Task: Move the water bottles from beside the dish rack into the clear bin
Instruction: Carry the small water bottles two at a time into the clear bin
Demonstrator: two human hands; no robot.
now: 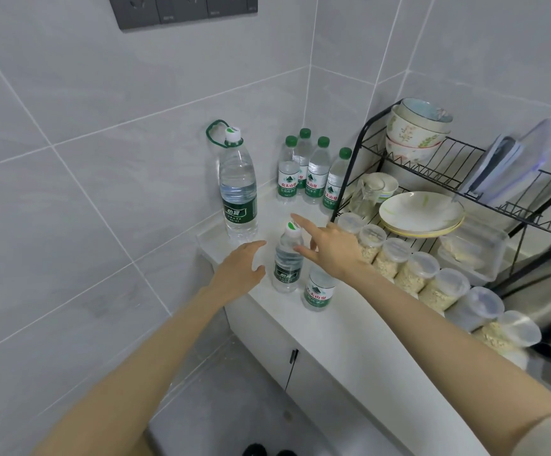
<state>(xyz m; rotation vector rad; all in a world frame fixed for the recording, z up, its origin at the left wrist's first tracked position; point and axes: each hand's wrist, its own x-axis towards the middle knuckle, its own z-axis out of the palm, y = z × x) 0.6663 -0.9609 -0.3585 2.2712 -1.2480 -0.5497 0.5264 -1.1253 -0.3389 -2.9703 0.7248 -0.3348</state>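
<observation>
Your left hand hangs over the near corner of the white worktop, palm down. Its fingers are loosely spread and hold nothing, and they sit just left of a small white-capped water bottle with a gap between. Your right hand reaches in from the other side, also spread wide. Its forefinger points out past the bottle's cap and another finger lies against or very near the bottle's shoulder; you cannot tell whether it touches. Nothing is gripped by either hand. That bottle stands upright between your two hands. A second small bottle with a green-and-white label stands just beside it, nearer you, its top hidden under your right wrist. Further back, a large bottle with a green carry loop stands by the left wall. Four green-capped bottles stand upright in a tight cluster in the tiled corner, the rightmost close against the leg of the black wire dish rack. The rack holds stacked bowls on its upper tier and plates on its lower one. A row of lidded jars of oats lies on its side along the rack's front edge.
</observation>
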